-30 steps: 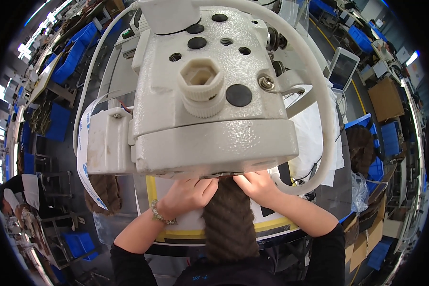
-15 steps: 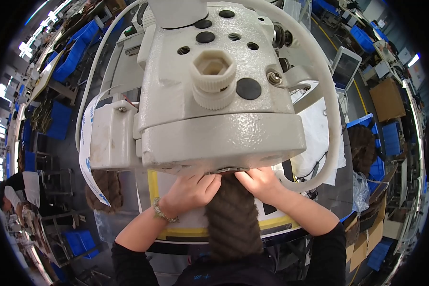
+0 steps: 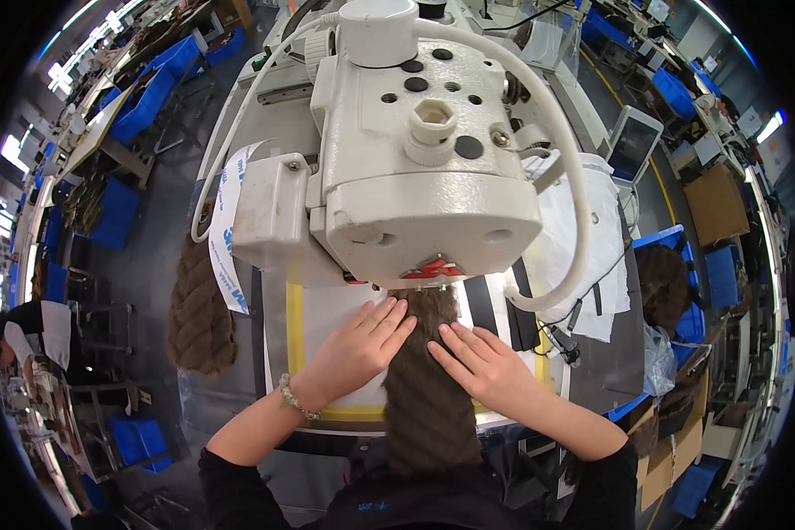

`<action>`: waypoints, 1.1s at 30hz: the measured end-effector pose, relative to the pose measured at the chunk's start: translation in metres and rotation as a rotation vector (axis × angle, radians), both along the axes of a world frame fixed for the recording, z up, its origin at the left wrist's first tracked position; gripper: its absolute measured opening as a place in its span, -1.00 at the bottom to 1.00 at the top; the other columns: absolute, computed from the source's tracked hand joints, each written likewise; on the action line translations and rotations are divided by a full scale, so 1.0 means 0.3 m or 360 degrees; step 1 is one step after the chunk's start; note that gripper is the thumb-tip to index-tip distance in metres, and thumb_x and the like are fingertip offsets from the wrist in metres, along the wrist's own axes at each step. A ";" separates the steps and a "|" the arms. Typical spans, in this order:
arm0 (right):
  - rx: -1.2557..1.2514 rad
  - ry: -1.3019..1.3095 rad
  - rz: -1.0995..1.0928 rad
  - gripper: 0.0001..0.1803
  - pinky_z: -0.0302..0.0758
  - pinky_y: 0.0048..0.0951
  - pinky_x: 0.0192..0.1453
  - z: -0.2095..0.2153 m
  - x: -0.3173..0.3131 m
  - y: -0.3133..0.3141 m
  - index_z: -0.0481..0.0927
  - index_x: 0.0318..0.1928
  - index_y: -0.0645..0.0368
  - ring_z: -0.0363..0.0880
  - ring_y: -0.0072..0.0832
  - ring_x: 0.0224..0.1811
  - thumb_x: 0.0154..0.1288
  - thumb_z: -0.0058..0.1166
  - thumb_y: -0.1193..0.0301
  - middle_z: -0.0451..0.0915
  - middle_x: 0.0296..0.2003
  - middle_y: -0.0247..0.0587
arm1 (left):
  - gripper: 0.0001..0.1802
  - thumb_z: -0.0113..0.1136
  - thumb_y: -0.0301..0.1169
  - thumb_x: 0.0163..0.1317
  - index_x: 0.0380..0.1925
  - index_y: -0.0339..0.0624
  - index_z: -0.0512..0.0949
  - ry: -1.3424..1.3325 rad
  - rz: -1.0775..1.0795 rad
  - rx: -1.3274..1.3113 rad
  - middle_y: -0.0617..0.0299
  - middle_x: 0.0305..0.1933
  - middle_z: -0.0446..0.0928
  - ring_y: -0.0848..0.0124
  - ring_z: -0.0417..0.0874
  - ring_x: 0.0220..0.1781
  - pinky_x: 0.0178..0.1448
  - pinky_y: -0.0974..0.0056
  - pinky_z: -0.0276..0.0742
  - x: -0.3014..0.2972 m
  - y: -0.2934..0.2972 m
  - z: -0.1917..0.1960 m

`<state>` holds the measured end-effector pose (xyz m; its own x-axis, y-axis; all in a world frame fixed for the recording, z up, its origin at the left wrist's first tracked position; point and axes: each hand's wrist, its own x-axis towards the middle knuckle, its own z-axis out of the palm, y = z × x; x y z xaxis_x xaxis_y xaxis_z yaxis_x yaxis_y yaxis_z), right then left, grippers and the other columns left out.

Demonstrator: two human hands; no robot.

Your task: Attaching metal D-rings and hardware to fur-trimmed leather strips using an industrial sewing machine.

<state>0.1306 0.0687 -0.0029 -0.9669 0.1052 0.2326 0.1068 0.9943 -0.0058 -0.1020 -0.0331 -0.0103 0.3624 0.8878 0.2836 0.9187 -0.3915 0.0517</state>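
Observation:
A long brown strip of fur (image 3: pixel 428 402) runs from my lap up under the head of a white sewing machine (image 3: pixel 433 208). My left hand (image 3: pixel 355 343) lies flat with its fingers stretched out, the tips resting at the strip's left edge. On the other edge, my right hand (image 3: pixel 486 360) is likewise flat, its fingers spread and pointing up and left onto the fur. Neither hand grips the strip. The machine head hides the strip's far end and the needle area.
Another brown fur piece (image 3: pixel 201 309) lies left of the machine. White cloth (image 3: pixel 583 238) and a thin black cable are on the right side. Beyond the table's right edge stand a blue bin (image 3: pixel 693 300) with fur and a cardboard box (image 3: pixel 680 442). A white cable loops around the machine head.
My hands have drawn back from beneath the machine head, and their fingers have straightened onto the fur. The view has shifted, so the machine looks smaller and more of the table shows.

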 end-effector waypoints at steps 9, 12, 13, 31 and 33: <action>-0.0058 0.0183 -0.0249 -0.43 0.38 -0.24 0.31 -0.023 0.163 -0.069 0.44 0.27 0.14 0.47 -0.37 0.27 0.20 -0.01 0.43 0.45 0.26 -0.13 | -0.50 0.03 -0.63 0.06 0.08 -0.29 0.53 -0.0075 0.0113 -0.0104 -0.07 0.20 0.52 0.10 0.50 0.30 0.36 -0.05 0.35 0.041 -0.003 -0.008; 0.0201 0.0544 -0.0649 -0.58 0.55 -0.29 0.05 0.045 0.293 0.078 0.61 0.03 0.15 0.65 -0.33 -0.04 0.09 0.07 0.48 0.64 -0.04 -0.18 | -0.53 0.06 -0.57 0.08 0.07 -0.28 0.54 0.0027 0.0172 -0.0100 -0.04 0.20 0.52 0.13 0.51 0.28 0.39 -0.01 0.33 0.051 -0.020 0.002; 0.0170 0.0626 -0.0828 -0.60 0.56 -0.27 -0.03 0.061 0.350 0.139 0.63 -0.03 0.19 0.65 -0.31 -0.10 0.04 0.11 0.52 0.67 -0.11 -0.13 | -0.51 0.09 -0.58 0.06 0.07 -0.29 0.54 0.0056 0.0205 -0.0103 -0.05 0.19 0.53 0.13 0.51 0.28 0.39 -0.01 0.32 0.049 -0.032 0.003; -0.1053 0.0482 -0.1700 -0.80 0.52 -0.25 -0.05 -0.009 0.498 0.350 0.64 -0.38 0.24 0.58 -0.14 -0.19 0.00 0.31 0.40 0.55 -0.28 -0.04 | -0.57 0.15 -0.53 0.07 0.01 -0.22 0.58 0.0006 0.0275 -0.0092 0.06 0.06 0.59 0.19 0.55 0.19 0.38 0.00 0.31 0.081 -0.023 0.061; -0.1046 0.0392 -0.1730 -0.82 0.53 -0.25 -0.07 0.037 0.513 0.340 0.65 -0.38 0.24 0.60 -0.15 -0.21 0.00 0.29 0.41 0.58 -0.30 -0.02 | -0.59 0.14 -0.53 0.08 0.00 -0.21 0.59 -0.0024 0.0288 -0.0060 0.08 0.03 0.61 0.20 0.57 0.16 0.36 0.01 0.33 0.073 -0.026 0.071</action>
